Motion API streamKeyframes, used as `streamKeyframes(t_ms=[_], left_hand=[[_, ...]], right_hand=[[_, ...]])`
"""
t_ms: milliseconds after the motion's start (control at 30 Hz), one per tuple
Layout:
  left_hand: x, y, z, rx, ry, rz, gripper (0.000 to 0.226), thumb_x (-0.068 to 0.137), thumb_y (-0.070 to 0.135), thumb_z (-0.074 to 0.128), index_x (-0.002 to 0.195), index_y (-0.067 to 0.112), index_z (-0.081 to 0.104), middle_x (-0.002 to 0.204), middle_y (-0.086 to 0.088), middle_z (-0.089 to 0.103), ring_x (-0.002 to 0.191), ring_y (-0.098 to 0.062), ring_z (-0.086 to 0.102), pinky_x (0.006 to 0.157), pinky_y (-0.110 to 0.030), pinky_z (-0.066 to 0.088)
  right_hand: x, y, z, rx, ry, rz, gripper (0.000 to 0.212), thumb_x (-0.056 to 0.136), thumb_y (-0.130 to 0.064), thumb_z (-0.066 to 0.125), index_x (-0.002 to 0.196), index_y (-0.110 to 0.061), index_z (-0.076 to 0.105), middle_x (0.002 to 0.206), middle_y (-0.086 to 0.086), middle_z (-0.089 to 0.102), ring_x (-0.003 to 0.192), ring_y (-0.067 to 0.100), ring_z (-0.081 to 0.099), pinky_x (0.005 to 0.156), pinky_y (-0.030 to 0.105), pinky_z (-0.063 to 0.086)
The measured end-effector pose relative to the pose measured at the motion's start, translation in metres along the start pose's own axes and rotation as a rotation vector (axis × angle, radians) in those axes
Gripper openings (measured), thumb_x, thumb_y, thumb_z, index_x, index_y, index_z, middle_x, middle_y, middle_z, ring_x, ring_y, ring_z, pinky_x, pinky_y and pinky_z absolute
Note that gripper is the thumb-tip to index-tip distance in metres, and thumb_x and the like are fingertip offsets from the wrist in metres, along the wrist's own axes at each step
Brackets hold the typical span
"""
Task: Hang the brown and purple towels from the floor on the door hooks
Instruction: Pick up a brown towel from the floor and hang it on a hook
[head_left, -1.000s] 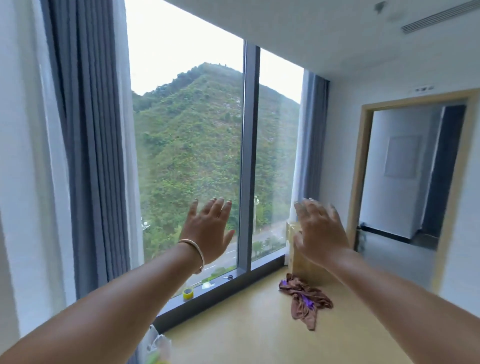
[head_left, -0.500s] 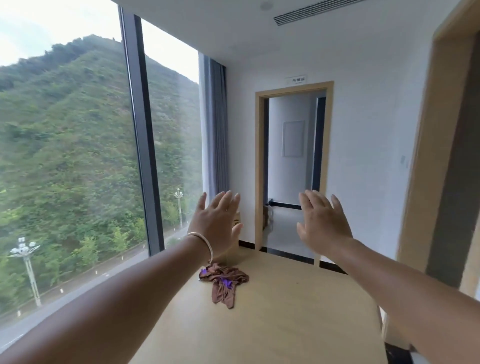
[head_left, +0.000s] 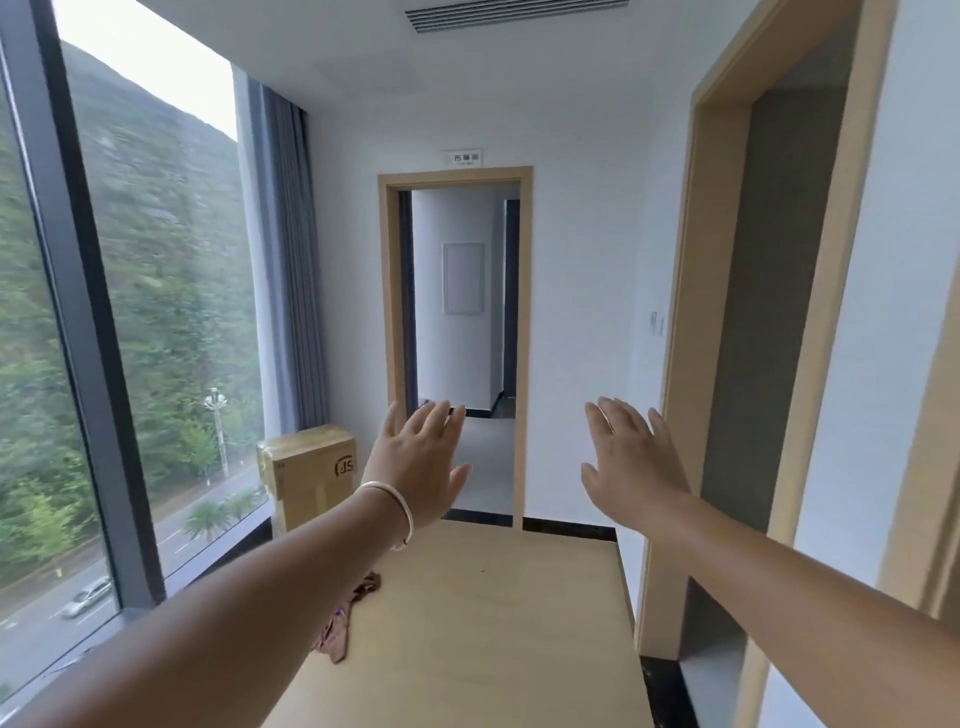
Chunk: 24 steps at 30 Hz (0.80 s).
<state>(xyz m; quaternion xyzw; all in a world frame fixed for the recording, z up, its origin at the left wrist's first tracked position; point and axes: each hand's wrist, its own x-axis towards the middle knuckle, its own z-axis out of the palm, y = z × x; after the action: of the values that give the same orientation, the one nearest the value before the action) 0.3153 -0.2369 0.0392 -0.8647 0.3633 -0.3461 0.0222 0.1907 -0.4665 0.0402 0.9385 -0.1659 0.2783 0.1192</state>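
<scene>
A crumpled brown towel with a bit of purple towel showing in it lies on the yellow floor, partly hidden behind my left forearm. My left hand, with a bracelet on its wrist, is raised in front of me with fingers spread and holds nothing. My right hand is raised the same way, fingers straight, holding nothing. Both hands are well above the towels. No door hooks are in view.
A cardboard box stands by the window beside a grey curtain. An open doorway lies straight ahead across the floor. A second door frame opens on the right.
My view has swung right from the window toward the far doorway. The towels have shifted lower and left in view, behind my left forearm. Both hands stay raised and spread.
</scene>
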Motion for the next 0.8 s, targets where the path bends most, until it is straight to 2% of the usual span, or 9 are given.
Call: streamKeyframes(t_ms=[233,400,600,800], left_hand=[[0.085,-0.024,0.063,-0.065,0.063,0.031,0.071,0.094,0.059,0.029,0.151,0.020,0.013,0.155,0.001,0.027,0.143,-0.021,0.023,0.116,-0.053,0.012],[0.142,-0.055,0.104,-0.097,0.079,0.035,0.072,0.094,0.060,0.028,0.152,0.021,0.013,0.156,0.001,0.025,0.144,-0.020,0.023,0.116,-0.052,0.012],[0.184,-0.071,0.164,-0.151,0.042,0.063,0.071,0.095,0.057,0.029,0.152,0.020,0.010,0.157,0.002,0.022,0.144,-0.017,0.022,0.117,-0.051,0.014],[0.233,-0.058,0.213,-0.177,0.006,0.110,0.071,0.096,0.057,0.026,0.153,0.020,0.006,0.159,0.001,0.016,0.146,-0.018,0.015,0.118,-0.051,0.010]], right_hand=[[0.069,0.008,0.030,-0.068,0.004,0.072,0.068,0.094,-0.038,0.042,0.152,-0.015,0.013,0.159,0.004,0.014,0.146,0.020,0.008,0.119,0.045,0.006],[0.128,0.001,0.051,-0.086,0.007,0.119,0.068,0.095,-0.038,0.040,0.152,-0.014,0.012,0.159,0.004,0.013,0.146,0.020,0.008,0.119,0.045,0.006],[0.167,-0.002,0.099,-0.115,-0.042,0.144,0.067,0.094,-0.035,0.041,0.151,-0.013,0.013,0.159,0.004,0.012,0.146,0.020,0.008,0.119,0.045,0.008],[0.205,0.021,0.145,-0.122,-0.075,0.175,0.067,0.094,-0.035,0.041,0.151,-0.014,0.012,0.159,0.004,0.011,0.146,0.019,0.008,0.119,0.044,0.006]])
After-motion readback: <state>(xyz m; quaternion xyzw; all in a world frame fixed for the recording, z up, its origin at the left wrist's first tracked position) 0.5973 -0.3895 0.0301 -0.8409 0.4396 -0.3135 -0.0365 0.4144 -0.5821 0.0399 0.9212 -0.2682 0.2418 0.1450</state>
